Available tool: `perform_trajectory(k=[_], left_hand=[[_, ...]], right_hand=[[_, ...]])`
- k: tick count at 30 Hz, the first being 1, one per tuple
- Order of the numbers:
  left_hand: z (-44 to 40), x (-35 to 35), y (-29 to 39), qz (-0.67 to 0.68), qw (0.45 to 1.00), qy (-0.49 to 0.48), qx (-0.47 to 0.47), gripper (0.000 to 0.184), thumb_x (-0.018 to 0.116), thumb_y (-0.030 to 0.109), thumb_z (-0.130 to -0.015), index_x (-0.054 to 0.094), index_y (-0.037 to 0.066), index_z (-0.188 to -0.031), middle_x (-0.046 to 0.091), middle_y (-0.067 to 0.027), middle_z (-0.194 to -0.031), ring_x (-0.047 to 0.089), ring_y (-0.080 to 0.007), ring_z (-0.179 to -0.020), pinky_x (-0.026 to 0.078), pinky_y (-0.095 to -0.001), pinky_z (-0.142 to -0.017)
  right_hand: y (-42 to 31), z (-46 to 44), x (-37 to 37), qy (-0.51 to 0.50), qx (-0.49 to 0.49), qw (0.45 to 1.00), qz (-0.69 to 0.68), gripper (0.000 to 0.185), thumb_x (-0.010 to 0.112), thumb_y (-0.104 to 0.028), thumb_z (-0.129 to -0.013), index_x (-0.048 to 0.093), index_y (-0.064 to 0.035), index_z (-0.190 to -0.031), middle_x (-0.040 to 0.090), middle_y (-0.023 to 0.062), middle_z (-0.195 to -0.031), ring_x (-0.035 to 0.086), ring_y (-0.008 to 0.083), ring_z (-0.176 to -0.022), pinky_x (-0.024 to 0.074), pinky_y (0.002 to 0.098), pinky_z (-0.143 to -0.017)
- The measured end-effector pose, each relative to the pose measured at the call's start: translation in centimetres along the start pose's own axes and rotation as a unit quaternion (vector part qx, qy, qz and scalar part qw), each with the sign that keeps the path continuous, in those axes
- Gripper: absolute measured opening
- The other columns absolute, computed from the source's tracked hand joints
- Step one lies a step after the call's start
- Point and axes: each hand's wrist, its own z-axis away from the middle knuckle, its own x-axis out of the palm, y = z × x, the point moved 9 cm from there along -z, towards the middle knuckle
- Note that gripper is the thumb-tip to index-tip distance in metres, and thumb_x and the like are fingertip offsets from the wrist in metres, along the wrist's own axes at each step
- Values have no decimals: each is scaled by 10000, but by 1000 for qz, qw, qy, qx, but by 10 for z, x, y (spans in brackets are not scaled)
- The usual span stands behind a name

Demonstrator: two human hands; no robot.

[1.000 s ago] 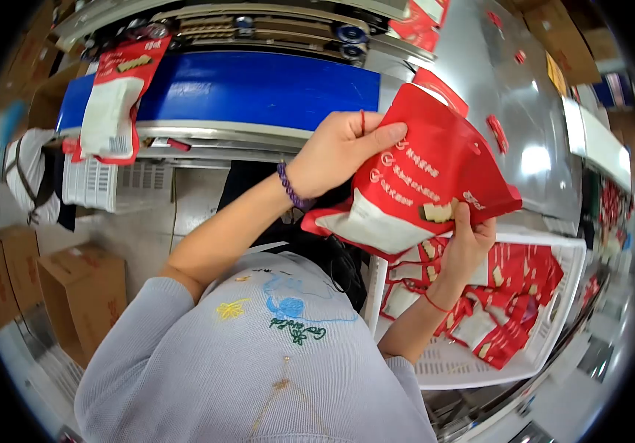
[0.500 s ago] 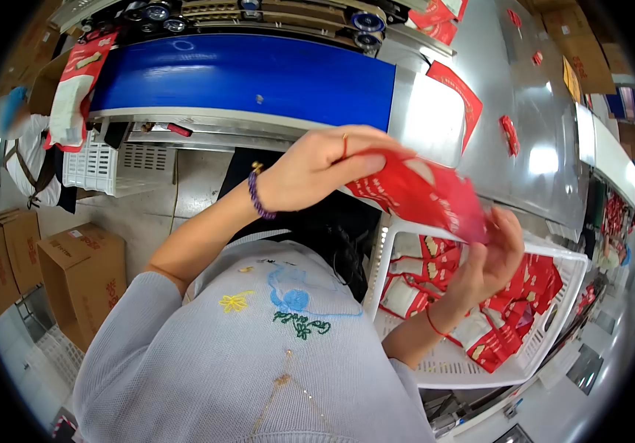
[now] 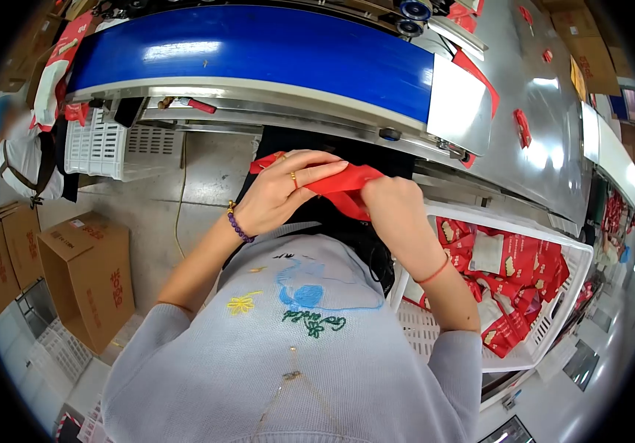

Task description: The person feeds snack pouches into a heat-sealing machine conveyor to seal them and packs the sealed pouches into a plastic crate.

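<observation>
A red printed packaging bag [image 3: 343, 184] is stretched between my two hands in front of my chest, folded or twisted along its length. My left hand [image 3: 280, 188], with a purple bead bracelet, pinches it with the fingers over its top. At its other end my right hand [image 3: 398, 218] grips it in closed fingers, back of the hand turned up. What the bag contains, if anything, cannot be seen. Just right of my right forearm stands a white plastic basket [image 3: 582, 266] holding several red and white bags [image 3: 531, 258].
A blue conveyor belt [image 3: 258, 63] runs across in front of me, with a steel table [image 3: 517, 170] to its right carrying small red packets. Cardboard boxes [image 3: 88, 273] and a white crate [image 3: 96, 148] are at left. A person [image 3: 29, 162] stands at far left.
Both hands have moved with the bag: the right hand came left and away from the basket, the left slightly left. The bag was spread flat before and is now bunched lengthwise.
</observation>
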Motion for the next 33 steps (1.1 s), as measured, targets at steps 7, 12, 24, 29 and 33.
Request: perform_trajectory(k=[7, 12, 24, 29, 33], left_hand=[[3, -22, -7, 31, 997, 73, -2, 401, 541, 39, -894, 582, 89, -1290, 578, -114, -1286, 545, -283, -1182, 414, -362, -1005], [2, -10, -12, 24, 998, 54, 18, 381, 502, -16, -882, 612, 54, -1240, 617, -132, -1247, 571, -313, -1172, 438, -376, -1006], [11, -36, -40, 253, 943, 139, -165, 289, 483, 197, -1016, 629, -14, -1149, 684, -32, -973, 623, -82, -863, 513, -249, -769], [-30, -50, 3, 371, 902, 180, -129, 252, 573, 165, -971, 637, -25, -1124, 681, 6, -869, 593, -41, -747, 488, -197, -664], [-76, -52, 6, 219, 944, 204, -137, 218, 683, 162, -888, 696, -13, -1016, 698, -7, -828, 604, -36, -741, 490, -192, -667]], right_hand=[[-32, -9, -17, -2, -70, 994, -78, 160, 594, -27, -754, 601, 30, -903, 647, 159, -755, 674, 260, -673, 540, 322, -582], [-38, -30, 14, 15, -194, 978, -80, 193, 552, -18, -752, 583, 38, -934, 639, 179, -775, 664, 310, -693, 514, 401, -601], [52, 22, -52, 219, 33, 849, -480, 666, 799, -75, -733, 515, -45, -1335, 480, 94, -1387, 544, 223, -1197, 458, 324, -974], [80, 29, 7, 279, 208, 644, -681, 357, 760, -30, -804, 628, 34, -1130, 659, 52, -1046, 605, 111, -928, 503, 258, -803], [109, 43, -32, 397, 214, 650, -612, 163, 747, -24, -817, 671, 22, -953, 668, 22, -910, 596, 91, -810, 487, 247, -766]])
